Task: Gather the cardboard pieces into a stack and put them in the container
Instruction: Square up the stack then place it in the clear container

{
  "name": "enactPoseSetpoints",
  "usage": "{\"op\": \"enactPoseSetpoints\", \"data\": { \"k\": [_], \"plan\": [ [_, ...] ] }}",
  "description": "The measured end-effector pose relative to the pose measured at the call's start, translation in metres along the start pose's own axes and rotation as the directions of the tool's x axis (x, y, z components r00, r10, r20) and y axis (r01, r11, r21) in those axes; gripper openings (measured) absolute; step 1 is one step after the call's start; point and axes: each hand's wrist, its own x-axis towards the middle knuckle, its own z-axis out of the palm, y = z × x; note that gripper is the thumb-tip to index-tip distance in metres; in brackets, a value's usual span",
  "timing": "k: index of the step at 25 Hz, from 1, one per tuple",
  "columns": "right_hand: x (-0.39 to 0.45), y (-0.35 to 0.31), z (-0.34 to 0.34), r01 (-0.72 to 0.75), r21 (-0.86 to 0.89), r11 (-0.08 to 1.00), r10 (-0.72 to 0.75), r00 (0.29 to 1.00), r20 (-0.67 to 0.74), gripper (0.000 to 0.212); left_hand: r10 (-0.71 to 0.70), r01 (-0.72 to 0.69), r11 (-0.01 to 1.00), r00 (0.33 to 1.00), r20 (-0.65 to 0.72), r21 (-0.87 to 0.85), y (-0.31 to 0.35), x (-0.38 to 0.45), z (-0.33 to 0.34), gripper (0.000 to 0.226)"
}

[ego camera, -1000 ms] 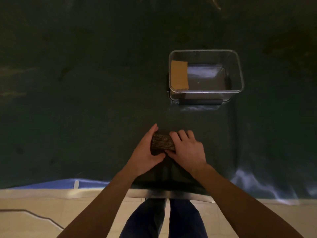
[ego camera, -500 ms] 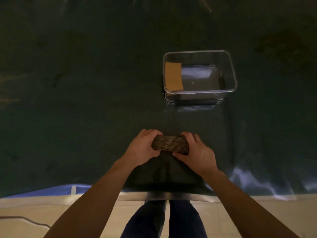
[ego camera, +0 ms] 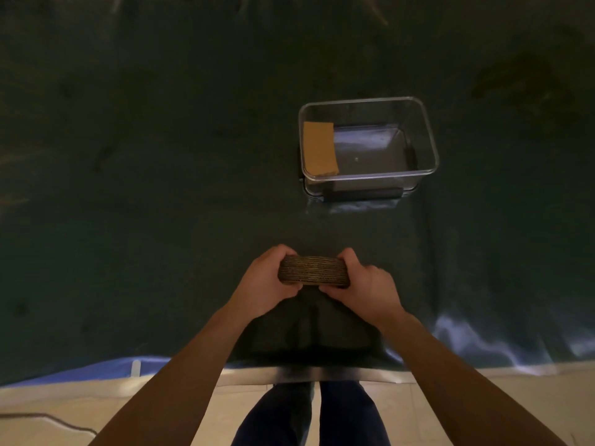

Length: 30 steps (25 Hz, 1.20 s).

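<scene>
A stack of cardboard pieces (ego camera: 314, 271) shows its layered edge toward me, near the front middle of the dark table. My left hand (ego camera: 267, 281) grips its left end and my right hand (ego camera: 363, 286) grips its right end. Whether the stack rests on the cloth or is lifted, I cannot tell. Farther back and to the right stands a clear plastic container (ego camera: 431, 146). Inside it, against the left wall, lies another tan cardboard stack (ego camera: 319, 148).
A dark green cloth (ego camera: 161, 188) covers the table; its front edge (ego camera: 306, 371) runs just above my legs. A pale tiled floor with a thin cable (ego camera: 48, 420) lies below. The right half of the container's floor is bare.
My hands shifted from covering the stack's top to gripping its two ends, and the stack turned so its layered edge faces me. The head view drifted slightly.
</scene>
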Motion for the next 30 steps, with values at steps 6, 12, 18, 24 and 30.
{"op": "enactPoseSetpoints", "data": {
  "k": [6, 12, 18, 24, 30],
  "plan": [
    [0.001, 0.002, -0.004, 0.055, -0.036, 0.998, -0.056, 0.998, -0.037, 0.057, 0.04, -0.039, 0.999, 0.995, -0.096, 0.013, -0.011, -0.006, -0.001, 0.057],
    [0.003, 0.001, -0.002, 0.039, -0.022, 0.999, -0.039, 0.999, -0.015, 0.057, -0.005, 0.0, 0.999, 0.993, -0.12, -0.046, -0.017, -0.011, 0.002, 0.051],
    [0.003, -0.001, -0.004, 0.08, -0.053, 0.995, -0.078, 0.996, 0.037, 0.055, -0.033, 0.037, 0.998, 0.996, -0.084, 0.046, -0.017, -0.014, 0.001, 0.048],
    [0.005, -0.002, -0.008, 0.108, -0.084, 0.991, -0.113, 0.992, -0.061, 0.051, -0.015, 0.016, 1.0, 0.989, -0.145, 0.003, -0.02, -0.013, 0.001, 0.05],
    [0.007, -0.004, -0.003, 0.045, -0.044, 0.998, -0.044, 0.999, 0.028, 0.043, -0.06, 0.065, 0.997, 0.991, -0.118, 0.038, -0.02, -0.011, 0.007, 0.047]
  ]
}}
